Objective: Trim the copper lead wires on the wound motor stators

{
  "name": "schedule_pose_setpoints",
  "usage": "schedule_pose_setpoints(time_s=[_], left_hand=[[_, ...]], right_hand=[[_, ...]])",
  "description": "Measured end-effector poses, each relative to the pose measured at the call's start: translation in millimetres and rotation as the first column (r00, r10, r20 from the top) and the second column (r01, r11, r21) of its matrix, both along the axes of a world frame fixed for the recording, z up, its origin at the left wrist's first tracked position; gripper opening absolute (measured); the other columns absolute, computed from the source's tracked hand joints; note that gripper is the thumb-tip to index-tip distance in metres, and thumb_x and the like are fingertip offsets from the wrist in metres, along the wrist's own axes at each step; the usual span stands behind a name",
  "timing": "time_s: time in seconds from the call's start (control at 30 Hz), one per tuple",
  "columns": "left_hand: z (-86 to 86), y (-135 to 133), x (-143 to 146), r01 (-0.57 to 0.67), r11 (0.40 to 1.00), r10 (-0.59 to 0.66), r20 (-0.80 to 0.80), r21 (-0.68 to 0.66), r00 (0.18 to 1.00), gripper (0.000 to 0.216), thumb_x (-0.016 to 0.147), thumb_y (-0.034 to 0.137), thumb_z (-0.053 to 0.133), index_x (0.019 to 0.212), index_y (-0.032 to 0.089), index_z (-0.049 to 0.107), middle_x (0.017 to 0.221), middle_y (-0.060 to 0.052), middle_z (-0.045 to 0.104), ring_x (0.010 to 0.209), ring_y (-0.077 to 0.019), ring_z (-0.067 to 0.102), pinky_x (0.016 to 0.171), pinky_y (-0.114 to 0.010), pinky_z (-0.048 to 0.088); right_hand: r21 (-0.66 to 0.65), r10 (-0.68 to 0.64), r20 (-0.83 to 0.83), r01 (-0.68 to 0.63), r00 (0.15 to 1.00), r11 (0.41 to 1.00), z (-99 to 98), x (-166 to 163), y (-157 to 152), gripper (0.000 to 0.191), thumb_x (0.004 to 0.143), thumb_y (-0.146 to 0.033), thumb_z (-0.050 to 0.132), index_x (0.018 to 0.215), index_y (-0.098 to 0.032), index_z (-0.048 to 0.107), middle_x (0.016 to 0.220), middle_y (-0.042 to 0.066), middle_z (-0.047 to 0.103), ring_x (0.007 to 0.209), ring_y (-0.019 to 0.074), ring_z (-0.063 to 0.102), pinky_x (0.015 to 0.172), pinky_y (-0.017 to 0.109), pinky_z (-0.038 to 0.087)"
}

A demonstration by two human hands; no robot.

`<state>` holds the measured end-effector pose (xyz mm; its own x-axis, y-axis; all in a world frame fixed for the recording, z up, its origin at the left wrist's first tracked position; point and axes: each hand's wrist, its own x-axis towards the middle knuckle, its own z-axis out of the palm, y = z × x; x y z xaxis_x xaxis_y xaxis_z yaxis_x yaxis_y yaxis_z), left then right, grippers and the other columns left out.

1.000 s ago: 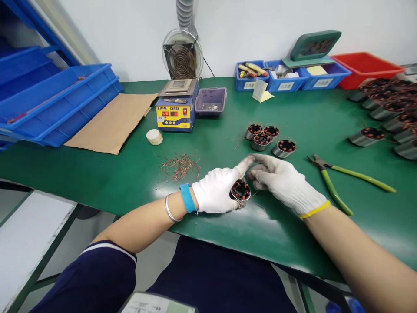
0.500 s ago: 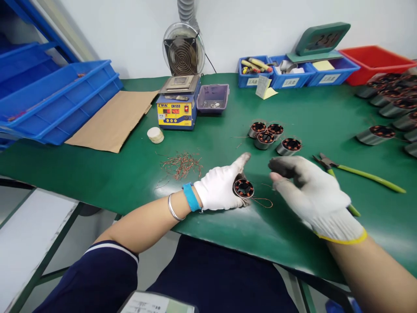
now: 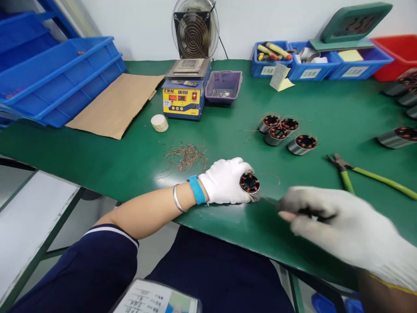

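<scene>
Now, in the head view, my right hand (image 3: 345,228) has pulled back from the little motor coil (image 3: 249,183), fingers pinched, seemingly on a thin wire. My left hand (image 3: 226,181) stays clenched around that coil on the green bench (image 3: 325,108). I count four more coils (image 3: 283,130), one green cutter (image 3: 365,176), three small blue bins (image 3: 321,65).

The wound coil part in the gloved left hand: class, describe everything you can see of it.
The wound coil part is a small round piece with a metal-looking outer ring and copper-coloured windings set around a dark centre. The left hand, in a white glove, grips it on its side just above the green table, open face toward the camera. A thin wire runs from it toward the blurred right hand.
</scene>
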<state>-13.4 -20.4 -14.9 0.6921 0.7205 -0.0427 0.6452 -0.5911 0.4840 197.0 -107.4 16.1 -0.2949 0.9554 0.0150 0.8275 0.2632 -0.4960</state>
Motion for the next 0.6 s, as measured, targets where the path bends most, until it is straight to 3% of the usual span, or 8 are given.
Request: schedule_pose_setpoints(time_s=[0.07, 0.13, 0.2, 0.27, 0.37, 0.47, 0.6], left_hand=[[-0.9, 2, -2, 0.023, 1.000, -0.023, 0.020, -0.013, 1.000, 0.062, 0.072, 0.059, 0.076, 0.122, 0.024, 0.065, 0.119, -0.006, 0.068, 0.103, -0.0291, 0.071, 0.094, -0.041, 0.056], [-1.1, 3, -3, 0.038, 0.999, -0.037, 0.049, -0.023, 0.998, 0.064, 0.072, 0.056, 0.076, 0.125, 0.023, 0.063, 0.121, -0.006, 0.068, 0.106, -0.0284, 0.071, 0.094, -0.039, 0.056], [-0.7, 3, -4, 0.029, 0.999, -0.027, 0.080, -0.030, 0.996, 0.064, 0.073, 0.054, 0.075, 0.127, 0.022, 0.060, 0.121, -0.006, 0.068, 0.108, -0.0273, 0.070, 0.094, -0.038, 0.056], [-0.1, 3, -4, 0.023, 0.999, -0.019, 0.090, -0.041, 0.996, 0.061, 0.073, 0.053, 0.074, 0.123, 0.021, 0.060, 0.118, -0.006, 0.069, 0.107, -0.0265, 0.070, 0.092, -0.037, 0.056], [0.7, 3, -5, 0.034, 0.998, -0.029, 0.080, -0.056, 0.996, 0.056, 0.073, 0.054, 0.073, 0.117, 0.023, 0.061, 0.113, -0.005, 0.070, 0.102, -0.0262, 0.071, 0.088, -0.037, 0.056], [1.8, 4, -6, 0.050, 0.997, -0.046, 0.081, -0.050, 0.996, 0.051, 0.071, 0.050, 0.074, 0.113, 0.023, 0.062, 0.112, -0.005, 0.070, 0.101, -0.0260, 0.071, 0.088, -0.037, 0.056], [4.1, 6, -5, 0.032, 0.998, -0.030, 0.054, -0.050, 0.998, 0.049, 0.071, 0.048, 0.073, 0.111, 0.022, 0.062, 0.111, -0.006, 0.070, 0.101, -0.0273, 0.070, 0.088, -0.037, 0.055]], right_hand=[[0.209, -0.105, -0.068, 0.117, 0.992, 0.971, -1.9, 3, 6, 0.022, 0.087, -0.044, 0.057, 0.087, -0.026, 0.070, 0.086, 0.004, 0.075, 0.071, 0.0207, 0.070, 0.061, 0.031, 0.055], [0.348, -0.135, -0.030, 0.136, 0.990, 0.927, -8.6, 1, 14, 0.029, 0.088, -0.045, 0.056, 0.099, -0.025, 0.072, 0.105, 0.008, 0.076, 0.086, 0.0246, 0.073, 0.066, 0.034, 0.057], [0.279, -0.043, 0.037, 0.031, 0.998, 0.960, -15.8, -4, 19, 0.031, 0.089, -0.043, 0.050, 0.098, -0.024, 0.073, 0.109, 0.008, 0.076, 0.087, 0.0247, 0.074, 0.065, 0.034, 0.057], [0.139, 0.000, 0.070, -0.009, 0.998, 0.990, -19.6, -10, 22, 0.033, 0.091, -0.042, 0.045, 0.094, -0.025, 0.073, 0.100, 0.006, 0.077, 0.079, 0.0231, 0.073, 0.060, 0.033, 0.055], [-0.055, -0.099, 0.156, 0.109, 0.983, 0.993, -16.3, -18, 19, 0.033, 0.087, -0.048, 0.048, 0.098, -0.029, 0.073, 0.085, 0.003, 0.077, 0.067, 0.0240, 0.071, 0.049, 0.031, 0.047], [-0.208, -0.180, 0.247, 0.234, 0.952, 0.950, -8.0, -22, 16, 0.032, 0.083, -0.048, 0.054, 0.101, -0.029, 0.073, 0.081, 0.004, 0.077, 0.067, 0.0271, 0.071, 0.049, 0.032, 0.044], [-0.195, -0.303, 0.215, 0.345, 0.928, 0.918, -6.2, -18, 14, 0.043, 0.077, -0.041, 0.062, 0.117, -0.027, 0.069, 0.098, 0.007, 0.078, 0.081, 0.0287, 0.073, 0.056, 0.034, 0.049]])
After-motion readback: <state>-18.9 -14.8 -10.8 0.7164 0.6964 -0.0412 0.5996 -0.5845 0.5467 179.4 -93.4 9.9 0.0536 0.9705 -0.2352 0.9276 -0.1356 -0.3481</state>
